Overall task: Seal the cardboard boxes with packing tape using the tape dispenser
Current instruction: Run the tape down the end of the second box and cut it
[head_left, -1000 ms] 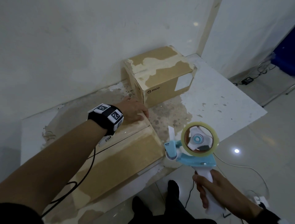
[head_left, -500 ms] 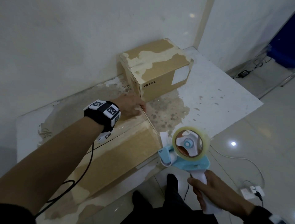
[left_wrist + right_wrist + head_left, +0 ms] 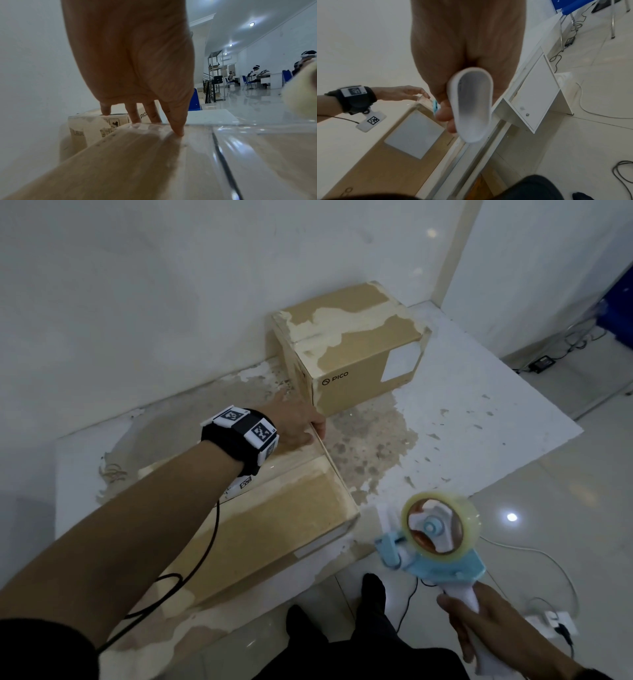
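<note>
Near box [image 3: 274, 529] lies flat along the table's [image 3: 479, 412] front edge, clear tape glinting over its top seam. Left hand [image 3: 294, 422] presses down at the far end, fingers [image 3: 176, 127] straight and spread, clamped on nothing. Right hand [image 3: 479, 621] is wrapped tight round the white handle of the tape dispenser [image 3: 435, 542], held off the near corner. Best play, I'd say: keep that end pinned, rub the strip flat. Second box [image 3: 349, 350] waits against the wall
</note>
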A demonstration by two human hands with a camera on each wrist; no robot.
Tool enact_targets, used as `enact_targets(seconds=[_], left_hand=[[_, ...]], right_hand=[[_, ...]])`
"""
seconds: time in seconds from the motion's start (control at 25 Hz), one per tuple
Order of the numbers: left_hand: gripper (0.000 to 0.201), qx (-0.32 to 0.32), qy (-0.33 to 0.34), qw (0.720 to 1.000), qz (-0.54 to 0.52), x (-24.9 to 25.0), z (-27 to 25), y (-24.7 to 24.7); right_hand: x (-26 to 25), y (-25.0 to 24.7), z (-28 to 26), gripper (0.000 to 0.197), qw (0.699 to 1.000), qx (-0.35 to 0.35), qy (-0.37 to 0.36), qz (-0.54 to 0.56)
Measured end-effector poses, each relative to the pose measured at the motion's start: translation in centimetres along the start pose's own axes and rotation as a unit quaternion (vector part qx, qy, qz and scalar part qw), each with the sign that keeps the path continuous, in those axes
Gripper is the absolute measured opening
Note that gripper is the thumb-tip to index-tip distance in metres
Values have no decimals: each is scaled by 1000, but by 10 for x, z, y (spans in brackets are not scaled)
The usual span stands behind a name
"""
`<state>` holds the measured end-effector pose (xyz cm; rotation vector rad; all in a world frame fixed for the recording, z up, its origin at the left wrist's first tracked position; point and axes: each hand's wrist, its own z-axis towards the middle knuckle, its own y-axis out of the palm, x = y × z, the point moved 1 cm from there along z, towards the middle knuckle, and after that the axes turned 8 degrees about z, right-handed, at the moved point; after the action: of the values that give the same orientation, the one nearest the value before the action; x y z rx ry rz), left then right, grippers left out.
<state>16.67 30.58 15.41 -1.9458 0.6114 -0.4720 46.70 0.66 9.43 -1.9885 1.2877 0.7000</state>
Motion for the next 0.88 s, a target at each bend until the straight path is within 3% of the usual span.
enact_targets(seconds=[0.08, 0.24, 0.44, 0.6, 0.76, 0.88], left_hand=[[20, 1, 31, 1000, -4, 15, -8, -2], [22, -2, 135, 990, 48, 58, -28, 15], [37, -6, 144, 984, 109, 63, -34, 28], [41, -40, 128, 978, 161, 86, -49, 40], [36, -43, 134, 987, 76, 97, -53, 47], [35, -46, 133, 990, 24, 97, -50, 51]], right_hand=[[-17, -4, 6, 49, 998, 11, -7, 55], [-46, 9, 41, 36, 966, 23, -9, 257], [-77, 46, 80, 27, 900, -68, 48, 429], [-81, 53, 98, 34, 900, -63, 39, 430], [-77, 54, 103, 44, 904, -61, 44, 422], [-78, 55, 104, 40, 904, -60, 37, 422]])
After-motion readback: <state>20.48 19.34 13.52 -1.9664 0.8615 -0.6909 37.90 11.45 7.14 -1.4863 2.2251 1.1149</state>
